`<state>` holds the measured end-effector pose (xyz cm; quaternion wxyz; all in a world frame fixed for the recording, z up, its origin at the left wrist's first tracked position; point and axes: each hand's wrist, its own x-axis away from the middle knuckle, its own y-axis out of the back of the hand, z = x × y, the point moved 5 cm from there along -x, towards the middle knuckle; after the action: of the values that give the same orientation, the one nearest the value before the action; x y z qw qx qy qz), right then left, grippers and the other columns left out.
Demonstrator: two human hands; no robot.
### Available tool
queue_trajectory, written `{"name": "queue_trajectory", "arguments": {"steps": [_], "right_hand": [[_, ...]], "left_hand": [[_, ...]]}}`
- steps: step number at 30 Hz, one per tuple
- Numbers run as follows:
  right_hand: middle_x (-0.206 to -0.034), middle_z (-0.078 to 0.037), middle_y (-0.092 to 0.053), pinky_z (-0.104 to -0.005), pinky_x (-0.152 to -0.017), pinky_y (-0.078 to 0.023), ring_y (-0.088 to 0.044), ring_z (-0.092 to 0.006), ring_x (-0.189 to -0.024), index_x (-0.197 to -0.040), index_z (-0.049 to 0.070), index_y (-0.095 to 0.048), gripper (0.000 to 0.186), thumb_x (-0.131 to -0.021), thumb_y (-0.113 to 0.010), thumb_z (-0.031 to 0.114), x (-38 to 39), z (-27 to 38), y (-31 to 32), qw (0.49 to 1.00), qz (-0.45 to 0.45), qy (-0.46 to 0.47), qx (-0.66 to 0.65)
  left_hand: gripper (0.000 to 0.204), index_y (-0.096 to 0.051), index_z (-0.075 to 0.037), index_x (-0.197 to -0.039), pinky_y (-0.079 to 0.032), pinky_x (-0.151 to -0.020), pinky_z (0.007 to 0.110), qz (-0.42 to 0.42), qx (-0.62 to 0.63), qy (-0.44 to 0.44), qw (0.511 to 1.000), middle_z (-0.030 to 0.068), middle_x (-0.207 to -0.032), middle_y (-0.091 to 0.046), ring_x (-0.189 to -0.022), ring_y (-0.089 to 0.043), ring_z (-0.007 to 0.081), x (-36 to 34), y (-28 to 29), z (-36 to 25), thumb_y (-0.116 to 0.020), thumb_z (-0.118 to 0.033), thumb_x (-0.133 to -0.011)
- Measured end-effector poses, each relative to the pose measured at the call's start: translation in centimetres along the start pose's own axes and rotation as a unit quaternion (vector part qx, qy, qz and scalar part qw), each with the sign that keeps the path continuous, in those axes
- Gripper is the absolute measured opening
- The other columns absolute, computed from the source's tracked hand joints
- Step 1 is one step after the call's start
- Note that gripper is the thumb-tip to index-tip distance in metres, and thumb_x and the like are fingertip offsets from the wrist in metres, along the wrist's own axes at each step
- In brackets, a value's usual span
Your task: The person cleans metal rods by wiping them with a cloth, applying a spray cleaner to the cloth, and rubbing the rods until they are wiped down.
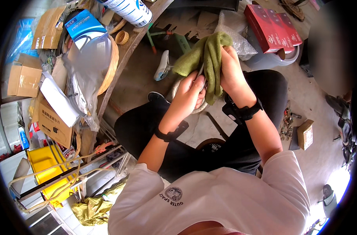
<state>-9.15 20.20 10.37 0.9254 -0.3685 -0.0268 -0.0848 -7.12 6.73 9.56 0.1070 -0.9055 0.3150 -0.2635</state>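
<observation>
In front of me, over my lap, my right hand (232, 74) is closed on an olive-green cloth (211, 58), which hangs down in folds from it. My left hand (189, 93) is closed too, right beside the cloth. A slim metal piece (202, 71) sticks up out of its fingers toward the cloth; most of it is hidden, so its kind does not show. Behind and below the left hand, part of a pale round ring (199, 109) is visible, mostly covered by the hand and cloth.
Left stands a cluttered wooden table (119, 58) with cardboard boxes, plastic bags and a white can (132, 12). A yellow bin (49, 168) is below it. Red boxes (270, 29) rest on a grey tub (278, 58) at far right. An open small carton (305, 134) sits on the floor.
</observation>
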Motion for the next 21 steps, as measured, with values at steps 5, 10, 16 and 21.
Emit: {"name": "queue_trajectory", "arguments": {"steps": [5, 10, 16, 21], "right_hand": [[-0.093, -0.008, -0.063, -0.0296, -0.071, -0.052, -0.062, -0.0160, -0.081, -0.104, 0.002, -0.056, 0.020, -0.097, -0.047, 0.018, -0.1, 0.4, 0.5, 0.992, -0.101, 0.045, -0.056], [-0.097, -0.007, -0.062, -0.0287, -0.076, -0.050, -0.060, -0.0148, -0.085, -0.108, 0.002, -0.055, 0.022, -0.098, -0.045, 0.019, 0.0, -0.5, 0.7, 0.995, -0.098, 0.002, -0.010], [-0.095, -0.007, -0.062, -0.0273, -0.074, -0.049, -0.059, -0.0138, -0.083, -0.107, 0.000, -0.055, 0.023, -0.098, -0.044, 0.018, 0.0, -1.7, -0.2, 0.995, -0.092, -0.027, 0.025], [-0.096, -0.009, -0.063, -0.0319, -0.075, -0.052, -0.062, -0.0178, -0.085, -0.106, 0.001, -0.056, 0.022, -0.098, -0.041, 0.017, -0.5, -0.8, 1.3, 0.994, -0.107, -0.008, -0.026]], "left_hand": [[0.026, -0.044, -0.006, -0.083, -0.025, -0.040, 0.020, 0.009, -0.028, 0.018, 0.999, -0.0037, -0.060, -0.036, -0.045, -0.029, 0.0036, 0.1, -0.2, -0.2, -0.046, -0.026, -0.100], [0.026, -0.046, -0.004, -0.084, -0.027, -0.039, 0.022, -0.028, -0.102, 0.015, 0.994, -0.0042, -0.061, -0.039, -0.044, -0.032, 0.0039, 0.1, 0.2, 0.5, -0.044, -0.024, -0.100], [0.023, -0.046, -0.005, -0.086, -0.025, -0.037, 0.019, -0.049, -0.054, 0.010, 0.997, -0.0065, -0.060, -0.038, -0.042, -0.031, 0.0018, -0.3, 1.1, -0.2, -0.043, -0.023, -0.099], [0.034, -0.051, 0.001, -0.080, -0.040, -0.050, 0.033, -0.031, -0.257, -0.059, 0.964, 0.0100, -0.058, -0.052, -0.051, -0.052, 0.0174, -0.4, 0.0, -0.7, -0.049, -0.028, -0.097]]}}
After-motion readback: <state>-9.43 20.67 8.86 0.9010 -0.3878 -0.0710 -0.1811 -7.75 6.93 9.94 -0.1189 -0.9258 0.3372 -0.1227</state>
